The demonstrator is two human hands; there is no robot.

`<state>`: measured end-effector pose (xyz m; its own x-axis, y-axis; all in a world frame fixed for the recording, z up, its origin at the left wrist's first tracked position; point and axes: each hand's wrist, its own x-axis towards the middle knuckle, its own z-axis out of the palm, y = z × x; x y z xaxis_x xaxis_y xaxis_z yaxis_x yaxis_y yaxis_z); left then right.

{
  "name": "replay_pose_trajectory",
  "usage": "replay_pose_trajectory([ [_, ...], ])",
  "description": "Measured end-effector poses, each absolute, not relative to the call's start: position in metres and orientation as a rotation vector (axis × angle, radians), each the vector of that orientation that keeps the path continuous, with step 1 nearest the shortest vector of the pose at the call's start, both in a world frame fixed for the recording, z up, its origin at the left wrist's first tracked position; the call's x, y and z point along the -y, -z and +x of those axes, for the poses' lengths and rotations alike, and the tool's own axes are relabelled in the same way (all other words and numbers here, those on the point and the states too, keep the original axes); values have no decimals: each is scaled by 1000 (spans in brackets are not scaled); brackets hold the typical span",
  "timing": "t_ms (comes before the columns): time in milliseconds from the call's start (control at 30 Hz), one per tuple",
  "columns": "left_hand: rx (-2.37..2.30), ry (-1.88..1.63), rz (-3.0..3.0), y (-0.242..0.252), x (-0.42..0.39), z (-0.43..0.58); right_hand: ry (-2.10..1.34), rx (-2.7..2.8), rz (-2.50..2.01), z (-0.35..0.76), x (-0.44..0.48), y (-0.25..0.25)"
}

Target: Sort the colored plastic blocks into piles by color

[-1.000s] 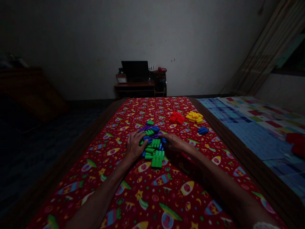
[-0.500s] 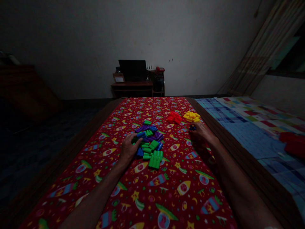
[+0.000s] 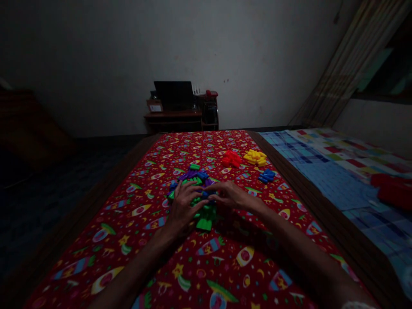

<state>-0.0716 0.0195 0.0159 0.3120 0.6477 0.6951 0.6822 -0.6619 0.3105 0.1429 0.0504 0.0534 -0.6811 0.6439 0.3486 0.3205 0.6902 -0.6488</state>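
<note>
A mixed heap of green, blue and purple plastic blocks lies in the middle of a red cloth with rocket prints. My left hand rests on the heap's near left side with its fingers spread over the blocks. My right hand reaches in from the right, its fingertips pinched at a blue block in the heap. Farther back on the right lie a red pile, a yellow pile and a small blue pile.
The cloth covers a long wooden table. On the right lies a chequered bedspread with a red object on it. A desk with a dark screen stands against the far wall. The room is dim.
My right hand has come back from the small blue pile on the right to the mixed heap. My left hand has spread its fingers over the heap.
</note>
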Motion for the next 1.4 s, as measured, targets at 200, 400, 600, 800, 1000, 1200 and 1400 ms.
replay_pose_trajectory([
  [200, 1398, 1230, -2483, -11, -23, -78, -475, 2252, -1004, 180, -74, -55],
  [400, 1657, 1305, -2280, -3, -49, -112, -76, 1807, -1768, 272, -104, -56],
  [600, 1932, 1326, -2101, 6, -56, -138, -31, 1639, -2104, 292, -104, -34],
  [800, 2230, 1357, -1983, 6, -51, -141, 112, 1626, -1934, 285, -105, -42],
  [1000, 2258, 1386, -1973, 9, -55, -141, -250, 1893, -1452, 210, -99, -66],
  [1200, 2228, 1414, -1991, 11, -56, -143, -341, 2344, -1236, 105, -122, -60],
  [1400, 2144, 1451, -2013, 17, -60, -147, -370, 2577, -1306, 65, -150, -50],
])
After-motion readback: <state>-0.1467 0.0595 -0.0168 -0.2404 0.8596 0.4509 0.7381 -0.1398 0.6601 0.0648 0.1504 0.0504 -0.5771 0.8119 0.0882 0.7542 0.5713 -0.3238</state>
